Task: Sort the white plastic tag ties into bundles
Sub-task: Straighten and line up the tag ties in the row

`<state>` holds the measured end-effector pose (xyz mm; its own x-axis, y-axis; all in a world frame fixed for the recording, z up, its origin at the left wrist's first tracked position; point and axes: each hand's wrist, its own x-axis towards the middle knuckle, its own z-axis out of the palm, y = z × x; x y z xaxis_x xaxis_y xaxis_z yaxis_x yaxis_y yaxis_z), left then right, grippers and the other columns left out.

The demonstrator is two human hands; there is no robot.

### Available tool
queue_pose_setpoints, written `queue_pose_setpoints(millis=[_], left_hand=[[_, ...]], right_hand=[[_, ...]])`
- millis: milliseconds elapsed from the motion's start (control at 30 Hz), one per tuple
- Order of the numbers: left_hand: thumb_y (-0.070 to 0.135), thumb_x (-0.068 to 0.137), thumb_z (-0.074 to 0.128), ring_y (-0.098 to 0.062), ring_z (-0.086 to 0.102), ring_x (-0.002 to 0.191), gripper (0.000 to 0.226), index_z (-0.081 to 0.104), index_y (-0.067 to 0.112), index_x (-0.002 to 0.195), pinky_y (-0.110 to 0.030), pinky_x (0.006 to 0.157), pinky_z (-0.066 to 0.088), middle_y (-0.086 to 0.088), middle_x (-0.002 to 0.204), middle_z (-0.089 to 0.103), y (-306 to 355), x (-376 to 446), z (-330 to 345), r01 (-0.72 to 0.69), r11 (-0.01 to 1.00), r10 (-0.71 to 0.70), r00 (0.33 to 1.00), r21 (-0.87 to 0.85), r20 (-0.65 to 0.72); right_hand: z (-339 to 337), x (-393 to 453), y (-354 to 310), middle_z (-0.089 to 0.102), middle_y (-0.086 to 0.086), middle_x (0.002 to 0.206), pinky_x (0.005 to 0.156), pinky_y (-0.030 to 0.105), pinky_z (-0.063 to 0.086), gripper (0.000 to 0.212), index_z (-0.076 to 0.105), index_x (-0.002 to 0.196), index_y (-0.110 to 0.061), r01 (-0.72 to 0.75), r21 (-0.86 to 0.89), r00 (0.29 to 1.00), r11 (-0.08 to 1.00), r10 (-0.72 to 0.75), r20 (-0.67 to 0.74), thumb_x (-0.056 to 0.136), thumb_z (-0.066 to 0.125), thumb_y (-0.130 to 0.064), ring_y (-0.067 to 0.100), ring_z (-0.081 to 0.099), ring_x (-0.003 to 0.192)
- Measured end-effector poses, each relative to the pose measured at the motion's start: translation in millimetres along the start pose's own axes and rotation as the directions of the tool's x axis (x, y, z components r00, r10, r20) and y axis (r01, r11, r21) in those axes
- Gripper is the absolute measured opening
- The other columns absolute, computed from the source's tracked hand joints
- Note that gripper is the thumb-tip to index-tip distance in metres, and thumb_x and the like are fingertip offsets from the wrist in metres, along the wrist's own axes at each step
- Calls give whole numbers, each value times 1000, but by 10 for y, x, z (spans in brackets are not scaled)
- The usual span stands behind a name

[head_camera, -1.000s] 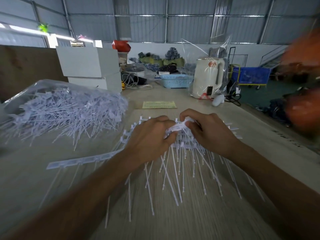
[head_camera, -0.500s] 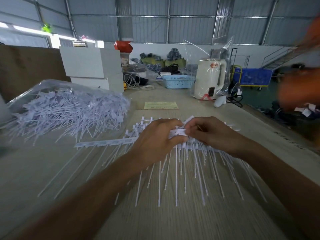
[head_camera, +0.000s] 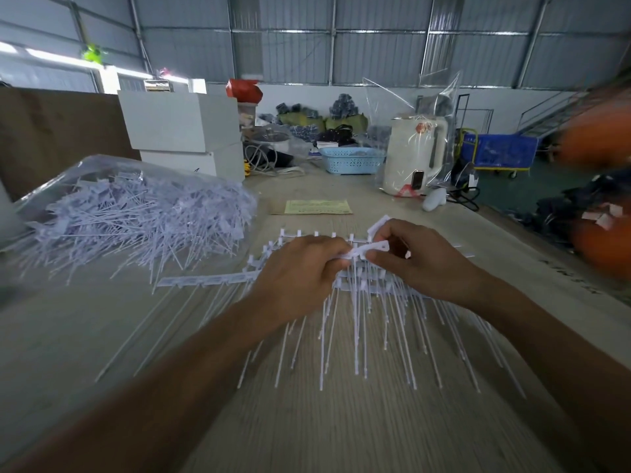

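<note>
A fan of white plastic tag ties (head_camera: 362, 322) lies on the wooden table (head_camera: 307, 431) in front of me, their thin tails pointing toward me. My left hand (head_camera: 297, 271) and my right hand (head_camera: 423, 261) meet above it and both pinch the flat white heads of a small bunch of ties (head_camera: 367, 249). A joined strip of tie heads (head_camera: 205, 279) runs left from under my left hand. A big loose heap of ties (head_camera: 136, 216) spills from a clear plastic bag at the left.
White boxes (head_camera: 181, 124) are stacked behind the heap. A yellow paper slip (head_camera: 319, 207) lies beyond my hands. Further back stand a blue basket (head_camera: 351, 160) and a white kettle in clear wrap (head_camera: 416, 155). The table's right edge runs diagonally past my right arm.
Both hands have lifted slightly and shifted right while gathering the tie heads. The joined strip on the left now lies higher and straighter on the table.
</note>
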<state>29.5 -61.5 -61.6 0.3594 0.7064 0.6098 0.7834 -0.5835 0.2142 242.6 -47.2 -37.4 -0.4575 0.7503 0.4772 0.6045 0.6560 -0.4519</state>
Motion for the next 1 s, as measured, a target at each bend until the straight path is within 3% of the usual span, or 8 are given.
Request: queue_pose_setpoints(millis=[200,333,400,467,600,700,833,1000], left_hand=[[21,99,58,-24,62,80,14,69,12,104,-45,70,52,-5,93,71,-51,14,64,-14,995,16,999,-96,27],[39,102,47,-23,66,72,40,74,9,98,-41,68,53,-7,83,73,-61,20,62,0,976,5,1000,-219,25],[29,100,57,-12,64,77,24,75,14,104,-30,71,50,-1,90,75,-80,28,48,6,972,-5,1000,-237,4],[22,95,62,-7,61,79,18,74,18,107,-26,71,46,3,93,73,-74,32,32,5,971,-12,999,-240,-30],[22,95,63,-13,62,83,19,71,19,111,-33,75,51,2,97,72,-42,20,57,11,977,-12,1000,-214,-6],[22,94,62,-16,62,83,21,68,22,114,-38,74,52,3,95,70,-42,4,46,11,978,-15,1000,-207,-20],[22,94,64,-23,64,91,29,62,27,122,-42,77,53,0,100,71,-22,-11,20,-9,984,1,999,-179,-50],[25,97,61,-25,63,107,34,62,25,131,-44,84,53,-2,119,70,1,-35,11,-23,996,18,998,-86,-57]], right_hand=[[-27,8,-39,39,-14,78,60,14,29,23,49,86,-18,212,-226,975,951,-222,-19,89,71,-12,-2,43,68],[-15,4,-31,37,-13,89,61,18,26,14,52,92,-15,298,-318,948,900,-317,-8,93,67,-14,0,39,74],[-12,10,-24,39,-10,89,62,15,27,13,52,93,-14,295,-306,947,905,-320,-32,95,65,-15,-3,41,75],[-12,16,-5,46,-7,86,61,14,30,10,54,94,-12,239,-238,962,942,-263,-77,96,64,-16,1,45,73],[16,5,18,55,-9,88,64,10,42,8,60,99,-11,138,-74,980,988,-147,-133,95,66,-15,5,57,73],[29,0,19,58,1,97,50,29,56,14,59,108,-13,19,188,995,982,-1,-96,95,65,-13,16,65,63],[37,8,57,57,-1,88,45,29,46,35,50,124,-24,-82,346,991,935,113,-71,95,66,-12,21,60,51],[72,6,71,66,-1,66,48,21,42,56,31,139,-30,-212,445,974,870,224,27,96,65,-18,12,52,52]])
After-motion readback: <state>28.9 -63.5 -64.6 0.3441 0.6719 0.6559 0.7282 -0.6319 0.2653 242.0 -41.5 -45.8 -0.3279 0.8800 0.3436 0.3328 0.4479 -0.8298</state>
